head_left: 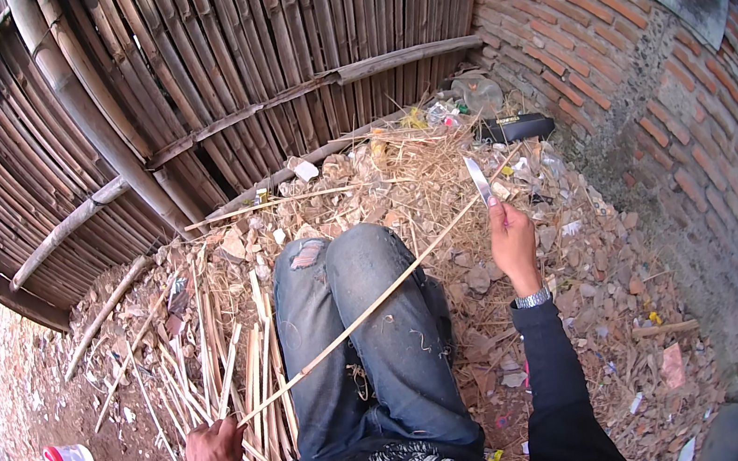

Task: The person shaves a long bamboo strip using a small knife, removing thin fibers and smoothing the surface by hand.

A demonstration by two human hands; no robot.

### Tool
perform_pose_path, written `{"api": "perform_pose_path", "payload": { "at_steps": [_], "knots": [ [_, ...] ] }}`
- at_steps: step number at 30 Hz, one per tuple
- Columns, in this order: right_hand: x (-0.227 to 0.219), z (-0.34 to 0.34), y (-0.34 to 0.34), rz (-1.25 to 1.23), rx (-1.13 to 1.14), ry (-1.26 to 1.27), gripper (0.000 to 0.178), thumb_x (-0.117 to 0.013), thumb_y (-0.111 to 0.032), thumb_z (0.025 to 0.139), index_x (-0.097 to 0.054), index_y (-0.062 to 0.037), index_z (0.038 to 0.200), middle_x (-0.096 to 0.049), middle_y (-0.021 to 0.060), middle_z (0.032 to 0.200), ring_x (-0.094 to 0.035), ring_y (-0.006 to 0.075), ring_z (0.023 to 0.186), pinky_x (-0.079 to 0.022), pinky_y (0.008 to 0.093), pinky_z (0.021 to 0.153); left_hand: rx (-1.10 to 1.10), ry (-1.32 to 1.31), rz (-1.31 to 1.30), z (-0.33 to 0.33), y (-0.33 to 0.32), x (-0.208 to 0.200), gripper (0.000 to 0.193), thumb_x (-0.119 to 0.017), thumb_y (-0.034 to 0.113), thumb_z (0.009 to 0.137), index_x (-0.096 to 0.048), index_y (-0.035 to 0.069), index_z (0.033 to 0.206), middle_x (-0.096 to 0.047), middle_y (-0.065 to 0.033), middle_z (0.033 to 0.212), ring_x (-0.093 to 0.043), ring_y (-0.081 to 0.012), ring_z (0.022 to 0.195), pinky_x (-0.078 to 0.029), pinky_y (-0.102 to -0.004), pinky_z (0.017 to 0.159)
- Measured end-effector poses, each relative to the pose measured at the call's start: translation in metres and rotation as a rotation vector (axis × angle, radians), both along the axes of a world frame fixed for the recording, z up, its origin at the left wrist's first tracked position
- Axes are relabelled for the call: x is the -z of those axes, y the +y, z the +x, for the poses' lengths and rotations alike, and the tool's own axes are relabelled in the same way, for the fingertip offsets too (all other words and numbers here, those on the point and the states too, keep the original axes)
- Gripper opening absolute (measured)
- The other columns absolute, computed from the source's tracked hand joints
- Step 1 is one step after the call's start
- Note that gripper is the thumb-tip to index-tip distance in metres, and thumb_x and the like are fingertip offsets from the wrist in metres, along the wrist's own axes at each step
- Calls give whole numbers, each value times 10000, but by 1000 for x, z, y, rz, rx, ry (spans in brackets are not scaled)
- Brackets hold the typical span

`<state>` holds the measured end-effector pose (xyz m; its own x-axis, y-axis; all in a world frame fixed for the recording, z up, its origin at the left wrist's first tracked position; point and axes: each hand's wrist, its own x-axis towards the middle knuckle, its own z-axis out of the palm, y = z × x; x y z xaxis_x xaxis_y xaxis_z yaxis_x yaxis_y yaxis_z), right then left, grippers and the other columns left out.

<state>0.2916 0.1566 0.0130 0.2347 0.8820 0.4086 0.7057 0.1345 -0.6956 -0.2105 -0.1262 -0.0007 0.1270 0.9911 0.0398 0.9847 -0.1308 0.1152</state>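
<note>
A long, thin bamboo strip (371, 308) slants across my jeans-covered knees, from lower left up to the right. My left hand (213, 458) is closed around its lower end. In my right hand (512, 243) I grip a knife (478, 179), its blade pointing up and away from me. The blade lies close to the strip's upper part; whether they touch I cannot tell. The knife's handle is mostly hidden by my fingers. Beside my left leg lies a loose pile of split bamboo strips (261, 368), partly under my left hand.
A bamboo slat fence (268, 47) stands ahead, and a brick wall (569, 42) rises on the right. Rubble, straw and litter cover the ground. A black case-like object (515, 129) lies by the wall. A clear tub with a red lid (68, 459) is at the left.
</note>
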Motion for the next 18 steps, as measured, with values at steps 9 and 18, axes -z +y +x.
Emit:
{"api": "perform_pose_path", "payload": {
  "at_steps": [9, 18],
  "knots": [
    [21, -35, -24, -62, -145, 114, 527, -496, -401, 1110, -584, 11, 794, -437, 144, 563, -414, 267, 523, -355, 443, 534, 62, -37, -14, 31, 34, 3, 255, -691, 252, 967, -543, 98, 826, -628, -97, 685, -604, -325, 536, -468, -442, 515],
    [11, -83, -88, -199, -429, 116, 479, -532, -359, 1100, -587, 6, 795, -462, 201, 588, -462, 342, 529, -368, 456, 530, 122, -104, 87, 94, 86, -16, 275, -647, 286, 1005, -534, 101, 837, -622, -108, 660, -626, -347, 539, -468, -464, 484]
  ]
}}
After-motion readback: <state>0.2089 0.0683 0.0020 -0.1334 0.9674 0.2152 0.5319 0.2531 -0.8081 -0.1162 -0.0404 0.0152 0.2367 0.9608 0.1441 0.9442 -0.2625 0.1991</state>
